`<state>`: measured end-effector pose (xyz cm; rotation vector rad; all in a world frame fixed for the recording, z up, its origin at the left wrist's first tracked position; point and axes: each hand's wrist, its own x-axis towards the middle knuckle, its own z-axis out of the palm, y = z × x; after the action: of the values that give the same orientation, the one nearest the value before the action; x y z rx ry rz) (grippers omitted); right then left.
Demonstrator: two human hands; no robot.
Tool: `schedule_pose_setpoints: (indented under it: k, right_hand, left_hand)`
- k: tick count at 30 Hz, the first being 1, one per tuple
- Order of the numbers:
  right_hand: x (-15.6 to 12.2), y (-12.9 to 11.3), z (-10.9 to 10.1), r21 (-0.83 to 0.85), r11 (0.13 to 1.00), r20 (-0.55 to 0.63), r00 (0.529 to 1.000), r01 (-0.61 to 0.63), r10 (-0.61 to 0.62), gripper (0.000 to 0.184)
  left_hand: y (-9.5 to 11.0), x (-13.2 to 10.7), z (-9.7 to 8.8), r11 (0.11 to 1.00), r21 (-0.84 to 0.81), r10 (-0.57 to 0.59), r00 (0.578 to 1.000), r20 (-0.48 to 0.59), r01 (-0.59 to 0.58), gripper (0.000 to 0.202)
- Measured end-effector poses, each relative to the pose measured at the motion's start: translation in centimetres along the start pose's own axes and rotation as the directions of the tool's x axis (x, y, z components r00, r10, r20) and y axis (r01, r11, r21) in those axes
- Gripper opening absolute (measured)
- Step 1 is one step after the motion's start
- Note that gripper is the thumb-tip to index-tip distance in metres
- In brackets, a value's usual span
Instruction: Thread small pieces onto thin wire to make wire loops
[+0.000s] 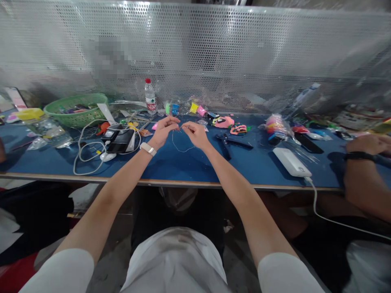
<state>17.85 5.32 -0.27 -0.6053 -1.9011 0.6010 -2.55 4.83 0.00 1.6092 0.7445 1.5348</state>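
Above the blue tabletop, my left hand [165, 129] and my right hand [195, 132] face each other, fingertips close together. Both pinch a thin pale string [180, 151], which hangs in a loop between them. Whatever small detail lies at the fingertips is too fine to make out. Just right of my right hand lie black-handled pliers [227, 142], their handles spread. Behind them rest a pink cartoon-shaped figure [223, 121] and a smaller pink and green piece [238, 129].
At left stand a green basket [76, 118], a lidded clear jar [50, 130] and a black device [120, 140] with white cables. A bottle [150, 97] stands at the back. Right are a white power bank [291, 162], a black phone [308, 142] and another person's hand [369, 144].
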Motion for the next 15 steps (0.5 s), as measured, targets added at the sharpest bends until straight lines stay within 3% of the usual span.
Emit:
schedule_pose_setpoints:
  k: [3, 6, 10, 15]
  right_hand:
    - [0.0, -0.7, 0.0, 0.094, 0.996, 0.096, 0.995, -0.005, -0.004, 0.055]
    - [0.0, -1.2, 0.3, 0.200, 0.979, 0.122, 0.992, -0.041, 0.017, 0.060]
    - [0.1, -1.2, 0.7, 0.278, 0.953, 0.056, 0.993, -0.117, 0.105, 0.066]
    - [0.1, -0.8, 1.3, 0.442, 0.871, 0.034, 0.974, -0.215, 0.223, 0.068]
  left_hand:
    - [0.9, 0.0, -0.6, 0.988, -0.110, -0.096, 0.989, 0.113, 0.108, 0.014]
    - [1.5, -0.1, -1.0, 0.970, -0.198, -0.108, 0.978, 0.176, 0.143, 0.013]
    - [1.2, 0.0, -0.9, 0.975, -0.176, -0.108, 0.980, 0.167, 0.138, 0.019]
    - [0.4, -0.1, -0.4, 0.992, -0.113, -0.041, 0.995, 0.096, 0.051, 0.032]
